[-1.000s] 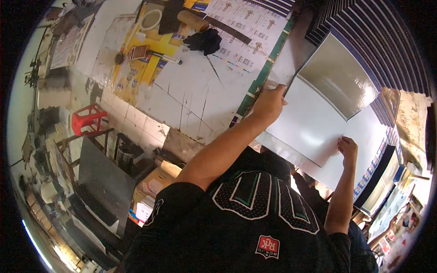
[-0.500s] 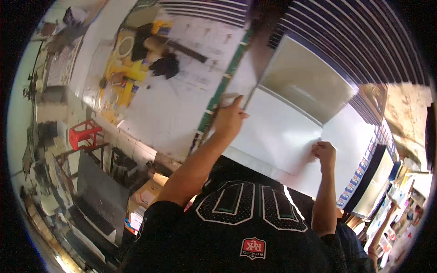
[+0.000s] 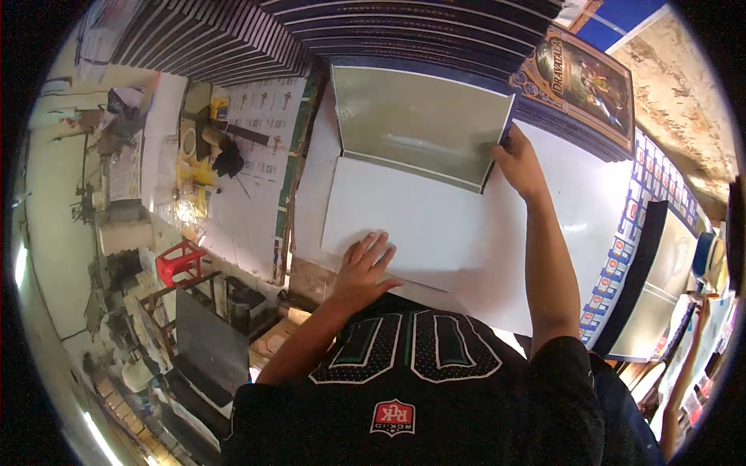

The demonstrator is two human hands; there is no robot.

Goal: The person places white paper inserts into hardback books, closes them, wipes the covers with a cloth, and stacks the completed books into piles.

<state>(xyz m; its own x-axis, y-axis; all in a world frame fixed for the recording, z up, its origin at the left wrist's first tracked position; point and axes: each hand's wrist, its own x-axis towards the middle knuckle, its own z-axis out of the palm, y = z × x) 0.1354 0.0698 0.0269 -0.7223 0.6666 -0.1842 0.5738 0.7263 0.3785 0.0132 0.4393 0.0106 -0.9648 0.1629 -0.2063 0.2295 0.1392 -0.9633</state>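
Both hands have moved since the earlier frame, and the view has turned too. The right hand (image 3: 519, 165) was low down over the white; now it is up at the right edge of the shiny panel (image 3: 420, 128). The left hand (image 3: 365, 268) was up at a left edge and is now down near the front.

The shiny panel is grey with a white rim. It sits at the back of the white sheet (image 3: 412, 221), on the white table (image 3: 571, 256), just in front of a stack of dark boards (image 3: 412, 35). I cannot tell if the panel and the sheet are one piece.

The right hand pinches the panel's edge — the thumb is in front, and some fingertips are hidden. The left hand is palm down with its fingers a bit spread and its thumb out, near the front of the sheet. It does not grip anything.

The step now looks like holding and placing the panel. I think the next move calls for a firm right hand on that edge — and a flat left hand to keep the sheet from sliding.
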